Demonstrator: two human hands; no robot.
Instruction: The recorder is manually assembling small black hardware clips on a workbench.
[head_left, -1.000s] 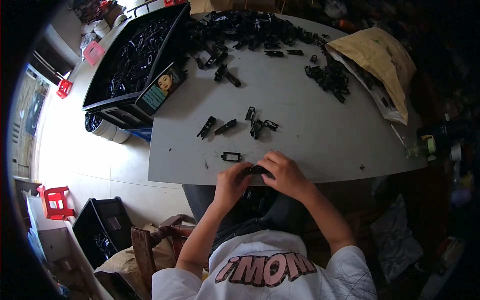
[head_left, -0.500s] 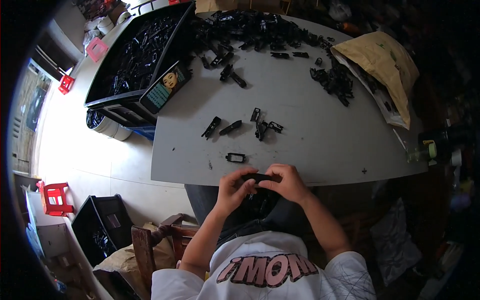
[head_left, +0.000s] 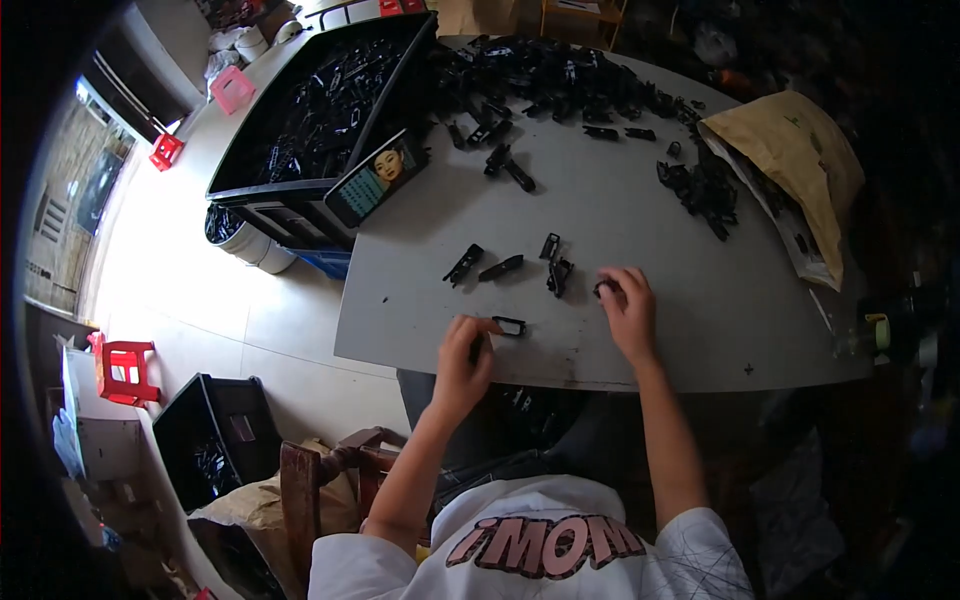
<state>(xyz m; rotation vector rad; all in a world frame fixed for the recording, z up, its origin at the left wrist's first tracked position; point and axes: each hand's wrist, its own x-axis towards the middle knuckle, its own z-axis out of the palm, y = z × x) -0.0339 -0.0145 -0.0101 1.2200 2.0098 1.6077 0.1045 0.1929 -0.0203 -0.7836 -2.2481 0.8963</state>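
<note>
The hands, together at the surface's [head_left: 690, 325] near edge in the earlier frames, are now apart. The left hand [head_left: 463, 362] is by that edge, its grip closed around a black piece [head_left: 476, 348], fingers beside the left end of a black rectangular frame [head_left: 510, 327]; contact there cannot be told. The right hand [head_left: 630, 308] has reached farther from the edge, its grip pinched on a small dark part [head_left: 604, 289], just right of the black clips [head_left: 559, 278], whose rightmost piece has left its place.

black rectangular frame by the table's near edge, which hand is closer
Left hand, at the left end of the black frame; the right hand is farther off, ahead and right.
</note>
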